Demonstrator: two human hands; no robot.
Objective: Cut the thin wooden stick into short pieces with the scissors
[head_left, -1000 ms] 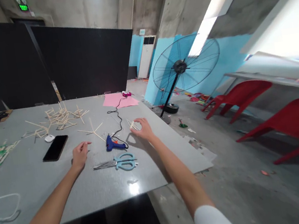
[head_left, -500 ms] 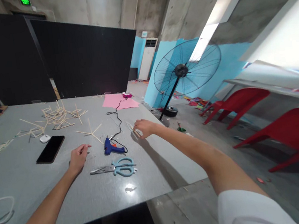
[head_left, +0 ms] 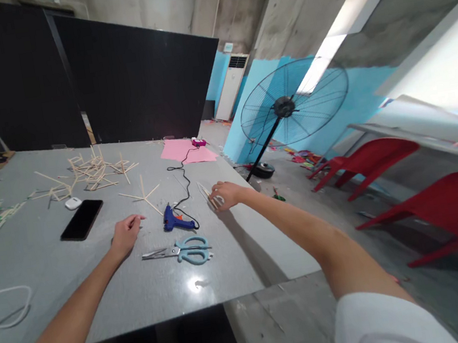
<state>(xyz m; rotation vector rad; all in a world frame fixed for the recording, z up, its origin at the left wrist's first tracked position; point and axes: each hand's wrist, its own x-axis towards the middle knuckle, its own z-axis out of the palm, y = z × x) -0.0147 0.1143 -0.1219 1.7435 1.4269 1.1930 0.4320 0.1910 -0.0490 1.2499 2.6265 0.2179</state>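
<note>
My right hand (head_left: 226, 193) lies near the right edge of the grey table (head_left: 113, 292), its fingers closed on a few thin wooden sticks (head_left: 206, 193) that rest on the tabletop. My left hand (head_left: 125, 236) rests on the table with loosely curled fingers and pinches a thin stick. Between the two hands lie a blue glue gun (head_left: 176, 220) with a black cord (head_left: 183, 181) and light blue scissors (head_left: 183, 250). A small cross of glued sticks (head_left: 142, 197) lies just beyond the glue gun.
A black phone (head_left: 81, 220) and a small white case (head_left: 73, 203) lie left of my hand. A pile of stick frames (head_left: 87, 172) and pink paper (head_left: 187, 150) sit further back. White cord (head_left: 0, 309) lies at left. A standing fan (head_left: 288, 106) and red chairs (head_left: 449, 207) stand right of the table.
My right hand has come down from above the sticks onto them at the table's right edge. The view has shifted slightly; my left hand has stayed in place.
</note>
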